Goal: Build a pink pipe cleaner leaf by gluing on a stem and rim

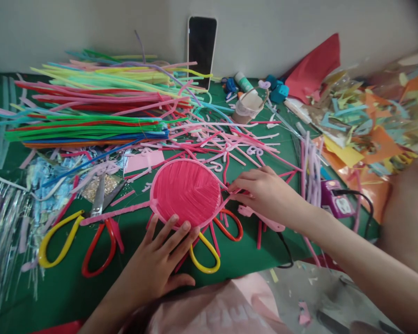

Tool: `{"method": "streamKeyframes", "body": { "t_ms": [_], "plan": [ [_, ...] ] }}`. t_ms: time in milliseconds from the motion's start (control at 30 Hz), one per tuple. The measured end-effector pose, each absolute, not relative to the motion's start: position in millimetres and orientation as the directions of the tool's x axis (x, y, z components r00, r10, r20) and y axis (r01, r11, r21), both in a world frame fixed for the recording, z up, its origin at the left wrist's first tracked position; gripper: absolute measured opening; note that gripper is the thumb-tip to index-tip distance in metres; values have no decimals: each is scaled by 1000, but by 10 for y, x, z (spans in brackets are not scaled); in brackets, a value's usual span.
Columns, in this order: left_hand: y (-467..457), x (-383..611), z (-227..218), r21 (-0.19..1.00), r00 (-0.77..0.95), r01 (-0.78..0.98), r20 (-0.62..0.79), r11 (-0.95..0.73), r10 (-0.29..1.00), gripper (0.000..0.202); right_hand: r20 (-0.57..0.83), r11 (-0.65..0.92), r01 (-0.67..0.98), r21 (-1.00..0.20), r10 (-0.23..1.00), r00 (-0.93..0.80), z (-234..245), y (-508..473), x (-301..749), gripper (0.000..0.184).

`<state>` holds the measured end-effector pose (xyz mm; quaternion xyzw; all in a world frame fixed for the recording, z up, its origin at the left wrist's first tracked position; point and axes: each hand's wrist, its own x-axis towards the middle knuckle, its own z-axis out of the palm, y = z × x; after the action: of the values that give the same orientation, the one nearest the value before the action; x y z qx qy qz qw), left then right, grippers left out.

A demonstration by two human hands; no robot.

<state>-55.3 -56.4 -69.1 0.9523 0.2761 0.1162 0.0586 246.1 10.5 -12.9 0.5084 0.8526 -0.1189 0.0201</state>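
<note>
Head view — pink panel (185,195); long axis left-right; points toward right hand (264,195)

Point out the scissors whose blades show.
The leftmost pair: its blades lie in view, while the other pair shows only handles, jutting from under the pink disc.

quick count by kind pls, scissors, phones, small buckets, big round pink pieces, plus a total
scissors: 2 pairs, one with blades showing, one showing only handles
phone: 1
small bucket: 1
big round pink piece: 1
total: 5
</note>
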Motion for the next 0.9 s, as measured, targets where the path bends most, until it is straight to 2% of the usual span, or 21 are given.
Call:
{"method": "streamKeyframes", "body": {
  "t_ms": [133, 267, 400, 500, 667, 767, 900],
  "plan": [
    [-502, -444, -592, 222, 797, 523, 215, -823, 565, 69, -171, 453, 870, -193, 858, -485, -118, 128, 2444, 9],
    [-392, -295, -537, 216, 812, 499, 222, -840, 539, 63, -181, 447, 878, -170, 862, -474, -110, 154, 2416, 11],
    [-339, -237, -536, 223, 819, 478, 235, -849, 523, 62, -165, 485, 851, -203, 839, -518, -112, 195, 2398, 11],
    [-363, -290, -538, 249, 792, 460, 319, -853, 520, 47, -150, 512, 831, -216, 824, -547, -115, 217, 2388, 10],
    [-393, -439, -509, 332, 625, 497, 504, -802, 596, 54, -161, 521, 827, -212, 816, -555, -119, 224, 2390, 11],
    [-352, -457, -463, 312, 526, 584, 557, -749, 642, 49, -167, 527, 823, -213, 810, -562, -126, 226, 2398, 11],
    [-333, -390, -422, 296, 514, 602, 567, -742, 644, 37, -155, 536, 813, -229, 804, -574, -135, 243, 2394, 8]
  ]
}}
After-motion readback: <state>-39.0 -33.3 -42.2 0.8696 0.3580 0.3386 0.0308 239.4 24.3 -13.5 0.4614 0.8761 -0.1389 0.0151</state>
